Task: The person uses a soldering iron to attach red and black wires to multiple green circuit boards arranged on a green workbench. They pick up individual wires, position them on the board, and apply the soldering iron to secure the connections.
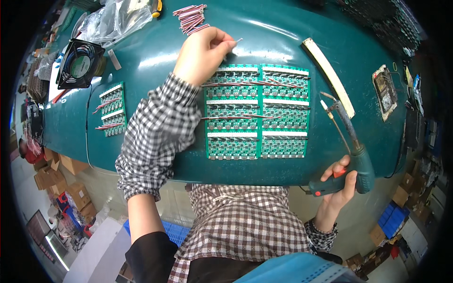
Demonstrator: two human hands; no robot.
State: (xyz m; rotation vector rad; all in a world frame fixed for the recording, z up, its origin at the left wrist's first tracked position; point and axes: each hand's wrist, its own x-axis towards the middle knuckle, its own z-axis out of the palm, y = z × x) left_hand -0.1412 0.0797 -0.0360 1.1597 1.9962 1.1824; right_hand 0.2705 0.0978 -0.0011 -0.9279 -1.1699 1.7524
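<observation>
My left hand (203,53) is closed in a pinch above the far edge of the circuit board panels. A short thin wire (239,40) sticks out from its fingertips; the rest is hidden by the hand. Beside that hand lies a bundle of red, white and dark wires (190,18). My right hand (340,181) is wrapped round the handle of a green soldering gun (364,170), whose tip points up and left, right of the panels. Two green circuit board panels (257,146) lie side by side, with white connector rows, and wires lie across their upper rows.
A smaller circuit board panel (112,111) with wires lies left on the green table (165,170). Behind it stand a black fan (80,64) and a clear plastic bag (111,21). A curved pale strip (329,78) and a scorched tray (384,92) lie at the right.
</observation>
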